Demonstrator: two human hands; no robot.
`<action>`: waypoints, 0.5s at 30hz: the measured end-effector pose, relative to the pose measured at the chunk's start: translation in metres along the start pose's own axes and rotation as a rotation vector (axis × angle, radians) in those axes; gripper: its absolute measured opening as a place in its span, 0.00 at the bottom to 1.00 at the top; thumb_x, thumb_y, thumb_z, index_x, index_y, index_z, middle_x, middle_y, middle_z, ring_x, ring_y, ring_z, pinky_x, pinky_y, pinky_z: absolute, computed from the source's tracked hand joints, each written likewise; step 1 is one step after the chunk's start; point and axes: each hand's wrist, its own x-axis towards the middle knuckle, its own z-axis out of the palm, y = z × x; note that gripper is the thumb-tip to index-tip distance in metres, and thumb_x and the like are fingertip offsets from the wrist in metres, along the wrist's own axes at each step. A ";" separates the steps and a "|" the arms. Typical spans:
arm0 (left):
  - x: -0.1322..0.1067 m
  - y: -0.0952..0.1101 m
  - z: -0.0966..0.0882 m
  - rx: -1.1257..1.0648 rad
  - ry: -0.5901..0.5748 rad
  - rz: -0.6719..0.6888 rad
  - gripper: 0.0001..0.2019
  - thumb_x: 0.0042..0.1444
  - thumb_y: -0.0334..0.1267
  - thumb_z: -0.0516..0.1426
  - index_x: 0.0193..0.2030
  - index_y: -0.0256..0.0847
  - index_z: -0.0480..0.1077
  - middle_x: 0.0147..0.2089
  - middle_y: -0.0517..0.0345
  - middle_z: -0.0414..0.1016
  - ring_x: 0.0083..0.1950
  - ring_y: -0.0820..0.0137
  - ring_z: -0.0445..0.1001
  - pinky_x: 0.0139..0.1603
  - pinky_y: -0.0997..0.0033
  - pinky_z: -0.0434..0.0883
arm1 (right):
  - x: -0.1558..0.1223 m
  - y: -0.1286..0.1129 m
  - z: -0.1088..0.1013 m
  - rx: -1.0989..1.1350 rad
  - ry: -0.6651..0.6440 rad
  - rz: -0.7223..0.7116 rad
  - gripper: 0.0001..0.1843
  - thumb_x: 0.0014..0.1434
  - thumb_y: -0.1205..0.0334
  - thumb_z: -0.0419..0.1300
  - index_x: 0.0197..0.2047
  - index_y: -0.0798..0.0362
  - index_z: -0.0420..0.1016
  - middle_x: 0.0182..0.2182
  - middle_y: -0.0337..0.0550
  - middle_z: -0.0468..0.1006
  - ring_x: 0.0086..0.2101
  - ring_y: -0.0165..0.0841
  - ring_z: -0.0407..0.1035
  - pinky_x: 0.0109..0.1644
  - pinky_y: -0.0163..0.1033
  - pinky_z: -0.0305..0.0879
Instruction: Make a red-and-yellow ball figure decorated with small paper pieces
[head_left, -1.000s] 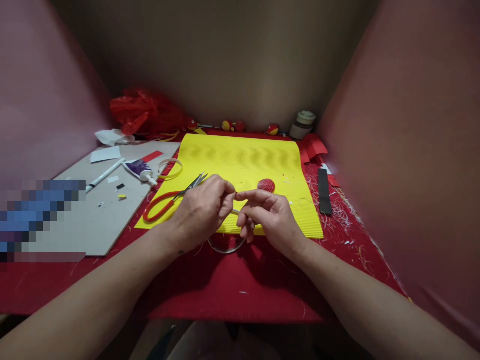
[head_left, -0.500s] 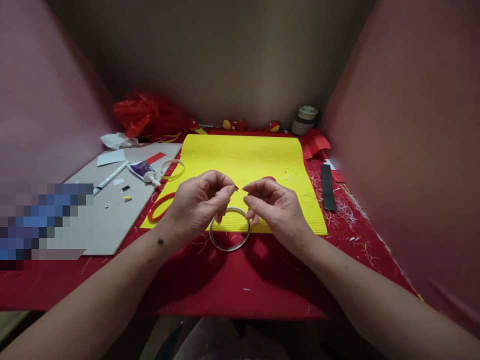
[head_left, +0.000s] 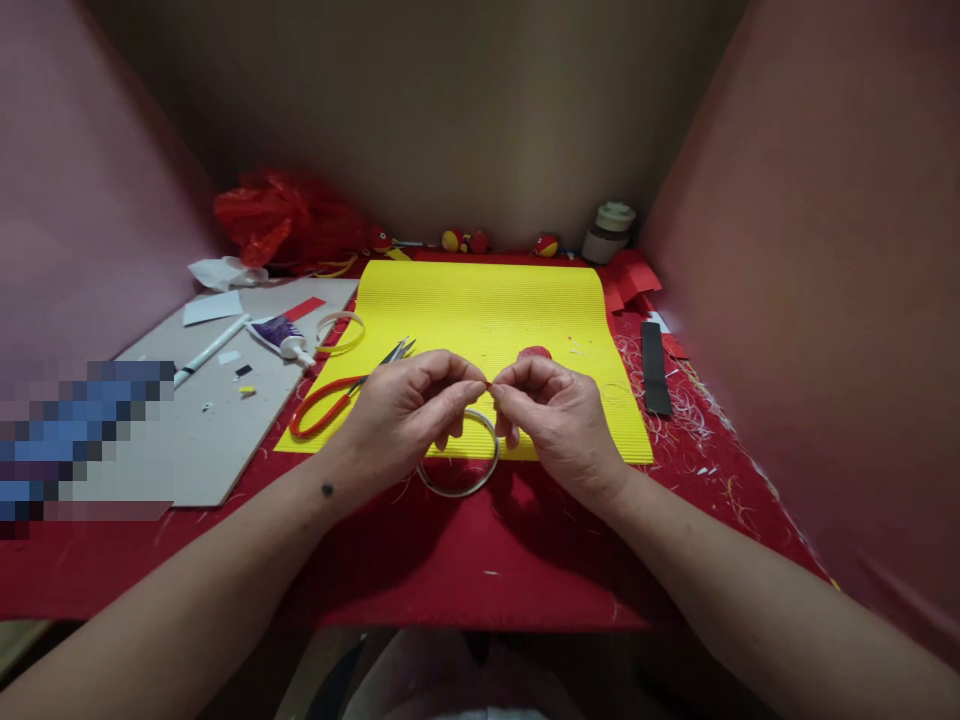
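My left hand (head_left: 409,410) and my right hand (head_left: 559,415) meet fingertip to fingertip above the near edge of a yellow corrugated sheet (head_left: 487,310). Both pinch a tiny red piece (head_left: 489,384) between thumb and forefinger. A pale ring (head_left: 459,488) lies on the red cloth just below the fingers, partly hidden by them. A small red coiled disc (head_left: 534,353) sits on the yellow sheet behind my right hand. Red-handled scissors (head_left: 330,400) lie to the left of my left hand.
A grey board (head_left: 210,440) at the left carries a glue tube (head_left: 281,335), a white pen (head_left: 210,350), a yellow ring (head_left: 339,335) and paper scraps. A red plastic bag (head_left: 277,215), small red-yellow balls (head_left: 465,241) and a jar (head_left: 609,232) line the back. A black strip (head_left: 651,368) lies right.
My hands have drawn together so the fingertips touch. The scissors' blades show again beside my left hand.
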 end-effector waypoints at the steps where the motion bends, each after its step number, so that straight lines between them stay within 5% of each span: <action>1: 0.001 0.000 -0.001 -0.045 0.027 -0.022 0.06 0.57 0.36 0.57 0.34 0.35 0.70 0.23 0.63 0.69 0.20 0.78 0.67 0.19 0.78 0.66 | 0.000 0.000 0.000 0.010 0.006 0.009 0.07 0.51 0.63 0.65 0.27 0.54 0.71 0.16 0.32 0.71 0.16 0.23 0.64 0.20 0.31 0.62; 5: 0.003 0.000 -0.006 -0.183 0.132 -0.063 0.05 0.53 0.35 0.60 0.33 0.35 0.70 0.24 0.63 0.70 0.18 0.78 0.68 0.17 0.78 0.66 | -0.001 -0.001 0.000 0.040 0.016 0.013 0.07 0.51 0.63 0.65 0.26 0.54 0.70 0.15 0.32 0.71 0.16 0.23 0.63 0.19 0.31 0.61; 15: 0.000 0.003 -0.004 0.026 -0.006 -0.008 0.06 0.54 0.34 0.58 0.30 0.34 0.71 0.21 0.62 0.69 0.20 0.80 0.66 0.19 0.80 0.64 | 0.000 0.000 -0.002 -0.003 -0.031 0.033 0.06 0.49 0.63 0.65 0.26 0.54 0.71 0.16 0.33 0.72 0.17 0.23 0.65 0.19 0.31 0.61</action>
